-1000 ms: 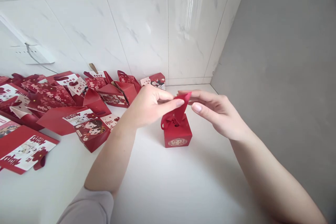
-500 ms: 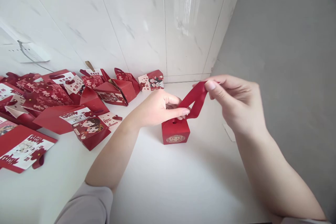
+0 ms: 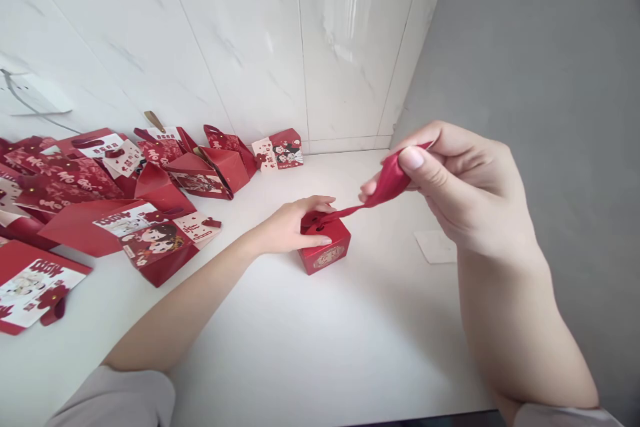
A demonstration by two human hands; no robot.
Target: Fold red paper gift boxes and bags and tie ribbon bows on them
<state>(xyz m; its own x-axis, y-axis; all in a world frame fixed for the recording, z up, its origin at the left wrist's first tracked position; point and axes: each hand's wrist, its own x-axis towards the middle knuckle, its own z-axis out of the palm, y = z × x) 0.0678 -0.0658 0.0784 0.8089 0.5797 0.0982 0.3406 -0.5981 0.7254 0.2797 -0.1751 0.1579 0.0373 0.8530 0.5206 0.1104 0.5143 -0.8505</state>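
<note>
A small red gift box (image 3: 338, 237) with a gold round emblem on its front stands on the white table. My left hand (image 3: 286, 228) grips it from the left, thumb on the near side of the top and fingers over the far side. Out of holes in the box's top runs a red ribbon (image 3: 391, 180), stretched up to the right. My right hand (image 3: 467, 190) is raised right of the box, pinching that ribbon between thumb and fingers. Near the box the ribbon is twisted narrow; by the fingertips it is wider.
Several red printed gift boxes, among them one with a cartoon figure (image 3: 157, 243), crowd the table's left side. A flatter printed box (image 3: 287, 149) leans near the tiled wall (image 3: 240, 33). A small white piece (image 3: 435, 247) lies on the table (image 3: 280, 347) at right.
The ribbon loop has been drawn out into a taut strand as my right hand moved right. My left hand went from the ribbon down onto the box, which is now turned slightly.
</note>
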